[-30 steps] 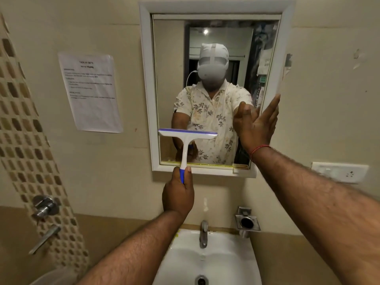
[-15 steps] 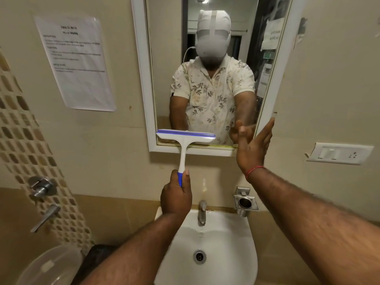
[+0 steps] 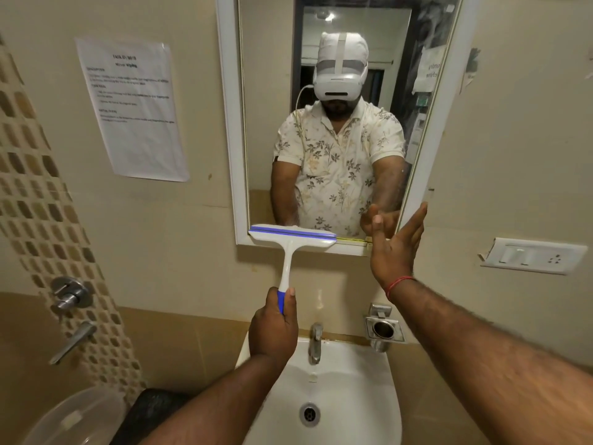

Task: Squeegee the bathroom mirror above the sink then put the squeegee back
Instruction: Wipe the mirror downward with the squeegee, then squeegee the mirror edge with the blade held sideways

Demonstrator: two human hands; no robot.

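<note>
A white squeegee (image 3: 290,242) with a blue blade strip and blue grip stands upright, its head lying across the bottom left edge of the white-framed mirror (image 3: 231,123). My left hand (image 3: 272,329) is closed around the blue end of its handle, just above the sink. My right hand (image 3: 393,248) is raised with flat, spread fingers at the mirror's lower right corner, holding nothing; whether it touches the frame I cannot tell. The mirror reflects a person in a floral shirt.
A white sink (image 3: 369,396) with a chrome tap (image 3: 316,342) sits below. A metal holder (image 3: 383,329) is on the wall to its right, a switch plate (image 3: 532,255) further right. A paper notice (image 3: 131,107), shower valves (image 3: 69,293) and a plastic tub (image 3: 73,419) are on the left.
The squeegee has come down the glass to the mirror's bottom edge. My right hand dropped from the right frame to the lower right corner. The view shifted downward.
</note>
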